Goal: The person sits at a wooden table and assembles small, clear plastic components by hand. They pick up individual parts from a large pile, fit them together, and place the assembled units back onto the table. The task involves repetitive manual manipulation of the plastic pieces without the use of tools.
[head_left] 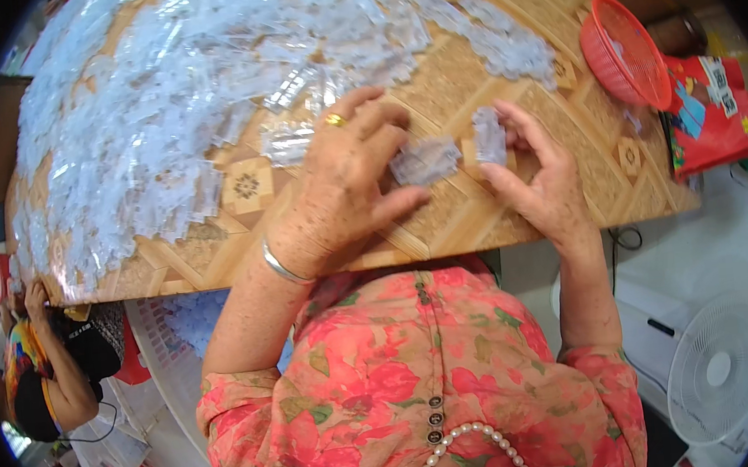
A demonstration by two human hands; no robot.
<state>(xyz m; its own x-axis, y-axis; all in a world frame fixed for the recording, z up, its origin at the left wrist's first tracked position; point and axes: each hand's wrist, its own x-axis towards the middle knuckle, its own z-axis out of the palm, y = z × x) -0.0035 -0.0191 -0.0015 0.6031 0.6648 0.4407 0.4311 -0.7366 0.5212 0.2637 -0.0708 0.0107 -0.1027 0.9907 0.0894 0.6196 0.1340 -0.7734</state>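
Head view: two hands and two small clear packets over a patterned wooden table, loose stock behind.

Right hand [547,174]: thumb and forefinger bent around a ribbed clear packet [489,136], one at each end, seemingly holding it lightly; other fingers loose. Left hand [350,164]: half-curled, slightly blurred, thumb apart from the fingers; a flat clear packet [425,161] lies just beyond the fingertips, and whether it is gripped I cannot tell. Broad heap of similar packets [175,100] to the left and beyond, on the table [428,238]; red basket [597,40] at the far right. Risks, as judged: slick film could slide from so light a pinch; the left wrist, close to the heap, could drag strays in and mix pieces.
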